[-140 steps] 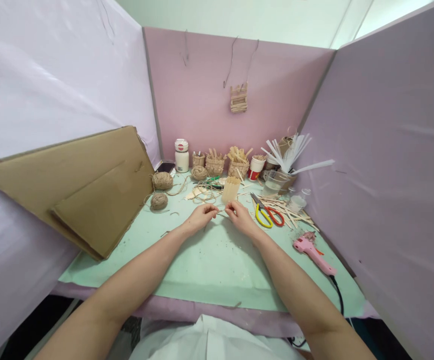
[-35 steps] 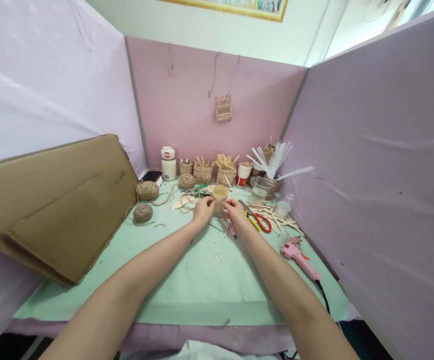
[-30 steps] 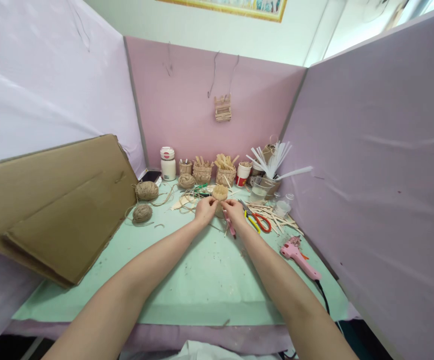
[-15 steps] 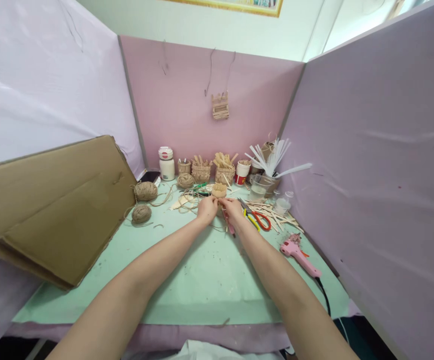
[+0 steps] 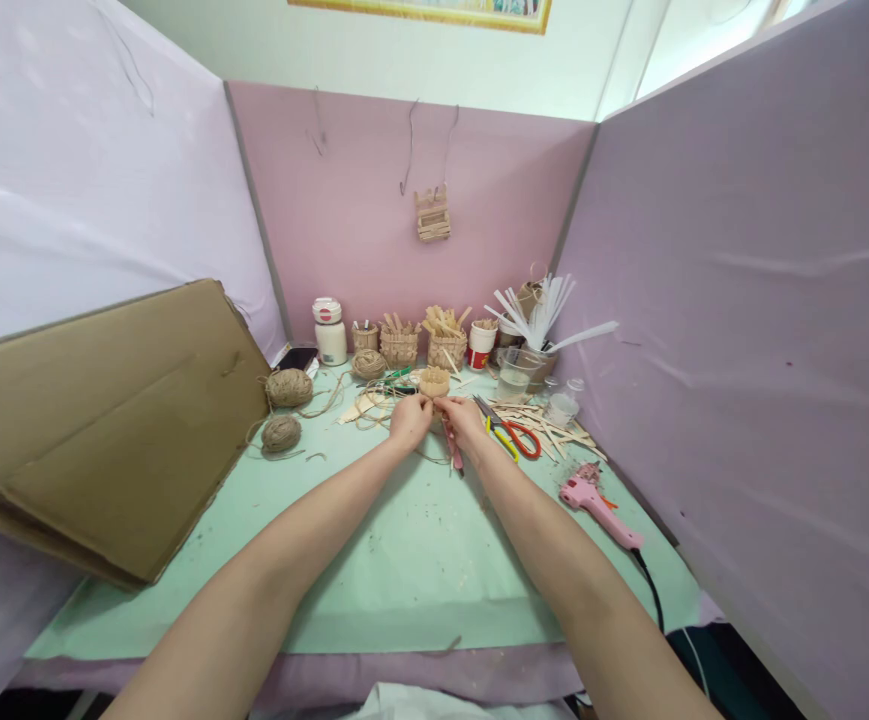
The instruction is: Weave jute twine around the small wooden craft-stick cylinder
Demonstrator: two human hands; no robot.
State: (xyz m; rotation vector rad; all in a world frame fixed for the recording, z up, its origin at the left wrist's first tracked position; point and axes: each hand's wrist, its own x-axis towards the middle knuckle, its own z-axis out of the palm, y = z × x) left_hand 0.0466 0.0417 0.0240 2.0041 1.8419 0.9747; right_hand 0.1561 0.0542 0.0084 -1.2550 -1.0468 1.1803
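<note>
Both hands meet at a small round tan basket [image 5: 434, 380] beyond the middle of the table. With thumb and fingers pinched, my left hand [image 5: 410, 420] holds its near left side. My right hand [image 5: 462, 418] pinches the near right side, close against the left fingertips. The fingers hide the lower part of the basket, and any strand between them is too small to make out. Under my right hand lies a slim pink tool [image 5: 453, 450], partly covered. Loose twine [image 5: 378, 410] is strewn left of the basket; scissors with red handles [image 5: 520, 438] lie to the right.
Twine balls [image 5: 289, 387] and a leaning cardboard sheet [image 5: 126, 430] are at left. Stick-filled baskets [image 5: 447, 350], a white jar [image 5: 330, 335] and a plastic cup [image 5: 515, 375] line the back. Loose wooden strips [image 5: 554, 430] and a corded pink glue gun [image 5: 600, 508] lie right.
The view has shifted slightly, so everything sits a little further left. Both hands keep their pinch at the small basket, with hardly any visible movement.
</note>
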